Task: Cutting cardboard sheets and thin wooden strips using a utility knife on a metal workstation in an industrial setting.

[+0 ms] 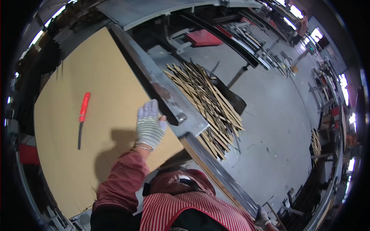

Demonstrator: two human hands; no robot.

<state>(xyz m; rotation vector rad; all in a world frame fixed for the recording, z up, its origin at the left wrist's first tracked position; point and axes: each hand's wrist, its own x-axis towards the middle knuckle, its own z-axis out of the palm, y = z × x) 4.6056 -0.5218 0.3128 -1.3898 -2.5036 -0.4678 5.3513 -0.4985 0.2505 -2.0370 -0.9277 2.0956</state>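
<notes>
A: While the left hand lies flat on the board, nothing is pinched. Grip is spread: gloved fingers straight, pointing away from the body, palm down near the board's right edge.

B: Why there?

A: My read: it pins the board against the metal rail that runs diagonally just beside it. Fingertips look to be touching the rail or nearly so; can't tell which.

B: Arm pose?

A: Forearm in a red striped sleeve comes up from the lower edge, elbow bent, wrist roughly straight, a thin bangle at the wrist. It throws a shadow on the board to its left.

B: Right hand?

A: The right hand is low at the bottom edge, gloved, by the near end of the rail. Mostly cut off, so I can't tell if its grip is spread or closed.

B: Anything else on the board?

A: A knife with a red handle, dark blade toward the body, lying well apart from the left hand, untouched. Probably parked out of the way.

B: Beyond the rail?

A: A heap of thin strips, tan and dark, fanned across the grey floor on the far side. They look like offcuts dropped off that edge. The board itself covers the tabletop; the surface beneath isn't visible.
</notes>
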